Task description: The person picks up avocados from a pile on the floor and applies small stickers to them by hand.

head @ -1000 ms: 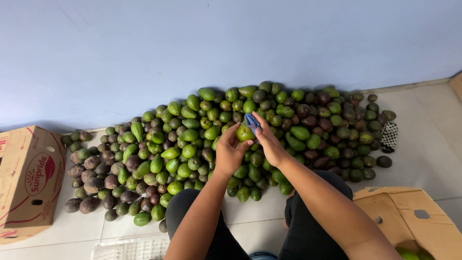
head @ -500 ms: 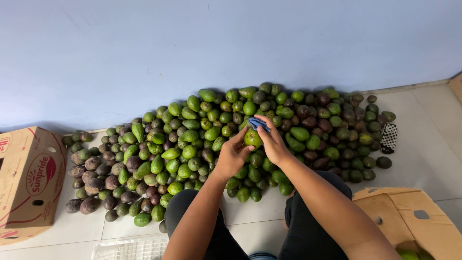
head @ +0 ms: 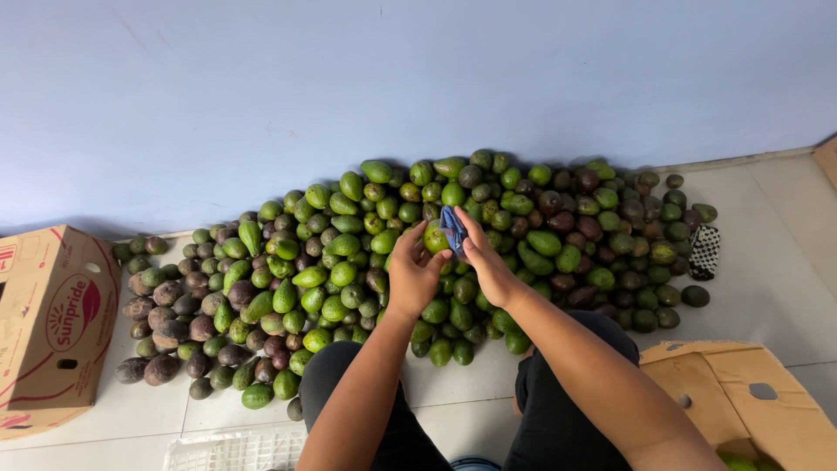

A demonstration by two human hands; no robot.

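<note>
My left hand [head: 413, 272] grips a green avocado [head: 434, 238] over a big pile of avocados [head: 349, 253] that lies on the floor against a blue wall. My right hand [head: 485, 257] presses a small blue cloth [head: 453, 228] against the right side of that fruit. Both hands are over the middle of the pile. The fruits to the left and far right are dark purple-brown, the ones in the middle mostly green. My knees in dark trousers are below the hands.
A cardboard box [head: 52, 323] lies on its side at the left. Another open cardboard box [head: 741, 392] stands at the lower right. A white plastic crate rim [head: 235, 449] shows at the bottom edge. A small black-and-white checked object [head: 704, 253] lies at the pile's right edge.
Both hands have stayed over the same spot. The blue cloth has slid over the held avocado, and the fruit has turned a little in my left hand.
</note>
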